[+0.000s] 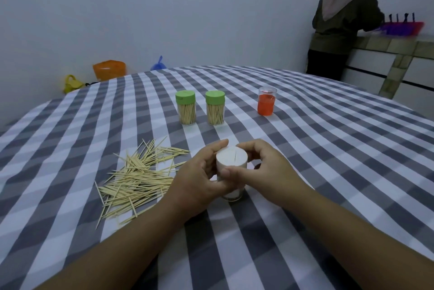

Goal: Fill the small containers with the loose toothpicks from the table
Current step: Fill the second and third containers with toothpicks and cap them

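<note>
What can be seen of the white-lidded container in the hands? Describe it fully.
The white-lidded container is a small upright cylinder. Its flat, round, opaque white lid bears a thin straight slit; below is a clear wall, contents hidden. It stands on the checked tablecloth. The left hand and right hand grip it from either side.

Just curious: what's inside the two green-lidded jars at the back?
Both green-lidded jars are packed with upright toothpicks, visible through their clear walls. The lids hide the toothpick tips, so how high they reach cannot be seen.
</note>
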### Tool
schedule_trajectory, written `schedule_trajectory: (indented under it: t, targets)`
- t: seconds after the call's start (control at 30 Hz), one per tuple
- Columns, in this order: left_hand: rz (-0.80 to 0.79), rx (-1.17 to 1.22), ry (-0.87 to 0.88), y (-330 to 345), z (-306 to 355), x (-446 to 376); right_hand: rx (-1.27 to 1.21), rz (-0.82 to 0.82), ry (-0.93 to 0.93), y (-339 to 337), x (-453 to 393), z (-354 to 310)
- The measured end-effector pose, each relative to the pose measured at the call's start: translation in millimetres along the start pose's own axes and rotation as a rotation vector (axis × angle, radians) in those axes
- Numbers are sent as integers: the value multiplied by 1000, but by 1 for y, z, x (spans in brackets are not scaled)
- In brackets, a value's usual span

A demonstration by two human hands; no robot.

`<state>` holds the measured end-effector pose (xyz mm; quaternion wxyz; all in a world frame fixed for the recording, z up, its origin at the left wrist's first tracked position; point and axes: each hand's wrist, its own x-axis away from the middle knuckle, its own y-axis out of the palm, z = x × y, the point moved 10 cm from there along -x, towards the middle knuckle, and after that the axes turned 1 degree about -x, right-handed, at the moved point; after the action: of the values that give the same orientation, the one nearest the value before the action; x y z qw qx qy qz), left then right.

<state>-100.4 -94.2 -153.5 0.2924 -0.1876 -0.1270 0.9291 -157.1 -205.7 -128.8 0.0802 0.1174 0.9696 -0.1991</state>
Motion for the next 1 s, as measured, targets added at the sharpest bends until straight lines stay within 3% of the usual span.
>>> schedule_trajectory:
  t: [0.1, 0.23, 0.37, 0.53, 0.7, 0.83, 1.0]
  targets:
    - [-6, 2, 4, -1, -2, 0, 2, 49, 37, 1, -2, 4]
    - [-21, 69, -8, 1, -3, -2, 10, -53, 8, 0, -1, -6]
    - [-29, 62, -7, 1, -5, -3, 23, -2, 31, -1, -3, 0]
    - [-36, 89, -24, 1, -5, -3, -64, -87, 33, 5, -3, -1]
    - [-32, 75, -30, 0, -5, -2, -40, 26, 48, 0, -4, 5]
    - [-37, 108, -28, 1, -2, -2, -85, -72, 31, 5, -3, 2]
    - [-35, 69, -17, 1, -1, -1, -30, 57, 48, -1, -1, 3]
